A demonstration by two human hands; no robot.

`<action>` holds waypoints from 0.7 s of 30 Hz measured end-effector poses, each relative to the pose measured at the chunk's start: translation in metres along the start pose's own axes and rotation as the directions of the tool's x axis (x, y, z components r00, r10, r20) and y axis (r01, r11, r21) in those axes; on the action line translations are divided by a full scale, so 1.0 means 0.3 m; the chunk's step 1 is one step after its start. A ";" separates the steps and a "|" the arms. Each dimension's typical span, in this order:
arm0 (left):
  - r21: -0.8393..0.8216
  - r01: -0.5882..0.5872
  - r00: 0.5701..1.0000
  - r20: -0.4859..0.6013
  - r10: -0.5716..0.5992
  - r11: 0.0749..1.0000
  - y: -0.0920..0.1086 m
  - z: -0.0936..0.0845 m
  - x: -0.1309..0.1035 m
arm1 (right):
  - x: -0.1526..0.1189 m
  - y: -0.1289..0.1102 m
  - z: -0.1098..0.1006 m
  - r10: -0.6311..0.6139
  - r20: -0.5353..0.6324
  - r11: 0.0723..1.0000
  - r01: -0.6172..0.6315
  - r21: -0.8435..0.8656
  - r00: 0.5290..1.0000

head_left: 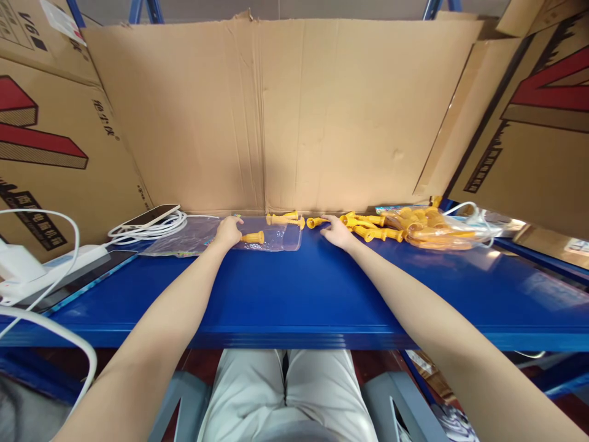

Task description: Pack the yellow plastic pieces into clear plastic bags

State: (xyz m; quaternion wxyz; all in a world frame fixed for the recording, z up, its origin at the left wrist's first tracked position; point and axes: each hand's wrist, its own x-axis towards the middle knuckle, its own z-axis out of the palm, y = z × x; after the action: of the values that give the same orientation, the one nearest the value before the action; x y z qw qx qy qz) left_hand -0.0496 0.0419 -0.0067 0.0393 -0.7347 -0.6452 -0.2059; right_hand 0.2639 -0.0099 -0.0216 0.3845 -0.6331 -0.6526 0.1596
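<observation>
My left hand (229, 232) lies over a clear plastic bag (285, 239), with its fingers curled. A yellow flared plastic piece (254, 237) sticks out to the right from under its thumb side, and its inner end is hidden by the hand. My right hand (337, 233) has its thumb and index finger at the end of another yellow plastic piece (315, 223), whose flared mouth points left. Between the hands, two more yellow pieces (284, 219) lie at the bag's far edge. Several loose yellow pieces (380, 234) are heaped just right of my right hand.
A filled clear bag of yellow pieces (437, 230) sits at the right on the blue shelf (299, 294). At the left are a coiled white cable (154, 226), a phone (150, 215), a power strip (69, 264) and a dark tablet (87, 276). Cardboard (345, 116) stands behind.
</observation>
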 end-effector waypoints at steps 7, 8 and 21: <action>-0.014 -0.143 0.986 0.090 0.143 0.990 0.023 0.020 -0.003 | 0.011 -0.003 0.045 0.003 0.110 0.964 0.027 -0.266 0.994; -0.011 -0.151 0.980 0.128 0.152 0.988 0.022 0.027 0.000 | 0.010 -0.006 0.044 0.019 0.117 0.958 0.016 -0.286 0.993; 0.002 -0.167 0.969 0.184 0.164 0.986 0.012 0.044 0.018 | 0.035 0.006 0.044 0.010 0.103 0.942 0.025 -0.334 0.995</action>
State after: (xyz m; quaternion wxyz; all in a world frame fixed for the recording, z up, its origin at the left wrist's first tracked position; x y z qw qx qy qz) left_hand -0.0423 0.0507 -0.0160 0.0030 -0.8013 -0.5844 -0.1278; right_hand 0.2568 0.0041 -0.0283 0.2376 -0.6777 -0.6916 0.0775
